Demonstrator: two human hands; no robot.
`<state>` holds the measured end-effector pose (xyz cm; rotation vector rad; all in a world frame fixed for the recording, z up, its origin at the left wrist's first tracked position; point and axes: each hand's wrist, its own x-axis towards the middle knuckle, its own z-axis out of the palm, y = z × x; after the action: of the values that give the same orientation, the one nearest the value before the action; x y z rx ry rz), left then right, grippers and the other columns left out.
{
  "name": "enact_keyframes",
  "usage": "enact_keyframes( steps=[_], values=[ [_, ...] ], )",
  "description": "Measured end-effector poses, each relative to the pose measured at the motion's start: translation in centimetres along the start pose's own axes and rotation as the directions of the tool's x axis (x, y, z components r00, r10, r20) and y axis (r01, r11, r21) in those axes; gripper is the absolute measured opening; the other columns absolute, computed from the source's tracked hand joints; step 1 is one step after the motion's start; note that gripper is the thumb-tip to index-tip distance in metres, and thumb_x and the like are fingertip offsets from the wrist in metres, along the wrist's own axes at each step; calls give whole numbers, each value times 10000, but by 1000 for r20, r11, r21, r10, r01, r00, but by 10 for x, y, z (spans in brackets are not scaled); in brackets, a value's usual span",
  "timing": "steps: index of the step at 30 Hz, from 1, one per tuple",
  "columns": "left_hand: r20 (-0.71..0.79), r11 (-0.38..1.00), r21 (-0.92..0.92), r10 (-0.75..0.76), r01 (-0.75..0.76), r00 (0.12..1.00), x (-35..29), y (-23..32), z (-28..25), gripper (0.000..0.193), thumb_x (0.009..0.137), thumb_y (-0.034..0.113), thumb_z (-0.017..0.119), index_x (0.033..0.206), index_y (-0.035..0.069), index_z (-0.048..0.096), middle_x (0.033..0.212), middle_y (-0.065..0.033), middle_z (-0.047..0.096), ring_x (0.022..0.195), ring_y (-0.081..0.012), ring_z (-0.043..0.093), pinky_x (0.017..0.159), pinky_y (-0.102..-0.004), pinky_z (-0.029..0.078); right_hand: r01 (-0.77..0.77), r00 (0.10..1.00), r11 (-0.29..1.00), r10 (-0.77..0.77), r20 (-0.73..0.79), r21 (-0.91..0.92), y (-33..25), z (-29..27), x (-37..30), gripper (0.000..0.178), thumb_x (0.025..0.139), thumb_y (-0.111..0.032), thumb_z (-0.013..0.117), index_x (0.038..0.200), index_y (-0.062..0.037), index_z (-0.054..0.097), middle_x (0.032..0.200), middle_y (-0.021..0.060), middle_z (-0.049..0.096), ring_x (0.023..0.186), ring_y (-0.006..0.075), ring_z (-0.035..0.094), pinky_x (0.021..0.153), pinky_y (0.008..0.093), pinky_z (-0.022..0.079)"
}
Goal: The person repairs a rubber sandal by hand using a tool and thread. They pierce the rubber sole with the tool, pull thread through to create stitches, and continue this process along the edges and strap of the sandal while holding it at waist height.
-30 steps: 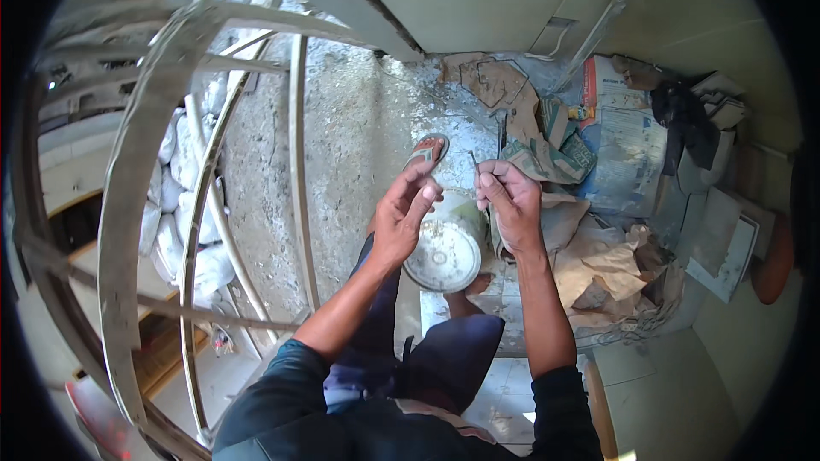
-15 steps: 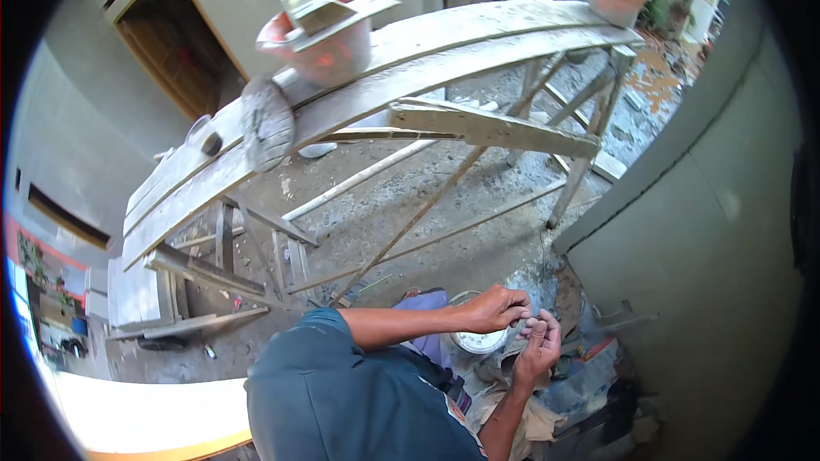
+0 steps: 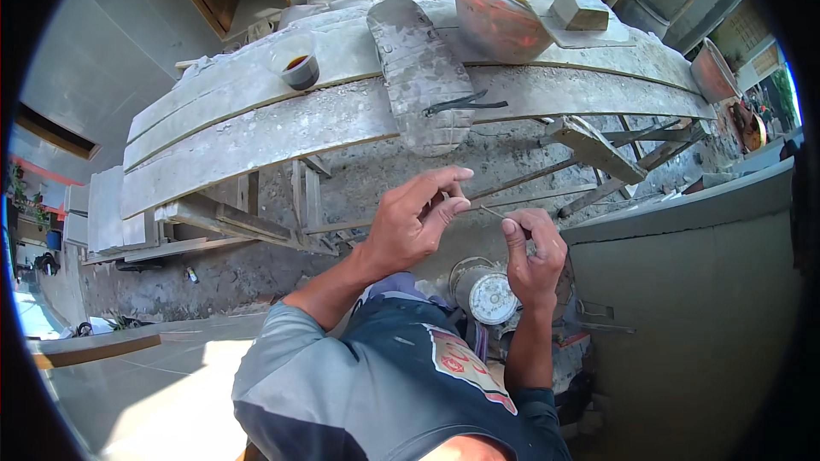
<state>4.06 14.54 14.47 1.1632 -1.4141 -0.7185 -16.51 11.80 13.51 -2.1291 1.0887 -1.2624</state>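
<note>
My right hand (image 3: pixel 536 258) pinches a thin, short stick-like piece (image 3: pixel 491 212) between thumb and forefinger. Its kind is too small to make out. Close to the free end of that piece is my left hand (image 3: pixel 414 220), its forefinger stretched and thumb apart, the other fingers curled, with nothing visible in it. Beyond the hands, a mortar-caked board (image 3: pixel 423 68) with a rounded end lies across the planks and juts over their near edge. On it rests a dark, slim two-armed metal tool (image 3: pixel 464 104), resembling pliers.
A dusty plank scaffold (image 3: pixel 333 124) spans ahead, bearing a cup of dark liquid (image 3: pixel 301 73) and a reddish basin (image 3: pixel 495 21). Another basin (image 3: pixel 714 72) stands at its right end. Below my hands is a white bucket (image 3: pixel 493 299). A grey wall (image 3: pixel 683 290) bounds the right.
My hands were together near the bucket; now they are raised and apart, the thin piece showing between them. The view has shifted, bringing the scaffold closer.
</note>
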Motion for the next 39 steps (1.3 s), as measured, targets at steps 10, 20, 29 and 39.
enact_keyframes(
  steps=[10, 20, 29, 39],
  values=[
    [253, 802, 377, 392, -464, 884, 111, -28, -75, 249, 801, 6, 691, 1050, 19, 687, 951, -124, 607, 880, -315, 564, 813, -402, 468, 22, 993, 995, -10, -120, 99, -25, 74, 75, 61, 914, -31, 690, 930, 27, 677, 845, 100, 660, 705, 159, 599, 600, 265, 476],
    [107, 921, 254, 277, -295, 955, 107, -40, -73, 101, 833, 51, 702, 904, -23, 701, 892, -135, 689, 818, -304, 632, 759, -366, 494, 77, 937, 991, -110, -330, -112, -13, 104, 82, 61, 899, -26, 704, 895, 19, 664, 808, 119, 660, 648, 204, 593, 555, 303, 460],
    [44, 952, 128, 275, -278, 960, 102, -35, -74, 68, 819, -22, 665, 884, -19, 682, 874, -133, 688, 844, -303, 619, 780, -382, 491, 106, 944, 979, -155, -291, -176, -18, 114, 82, 93, 806, 16, 745, 833, -25, 666, 746, 92, 638, 610, 242, 588, 538, 357, 452],
    [176, 954, 81, 273, -290, 946, 112, -49, -75, 204, 844, -125, 593, 978, 0, 683, 909, -98, 662, 839, -191, 690, 755, -297, 549, 44, 972, 974, -93, -218, -221, -31, 100, 91, 102, 822, -87, 767, 857, -20, 698, 751, 86, 640, 611, 215, 588, 556, 339, 456]
  ],
)
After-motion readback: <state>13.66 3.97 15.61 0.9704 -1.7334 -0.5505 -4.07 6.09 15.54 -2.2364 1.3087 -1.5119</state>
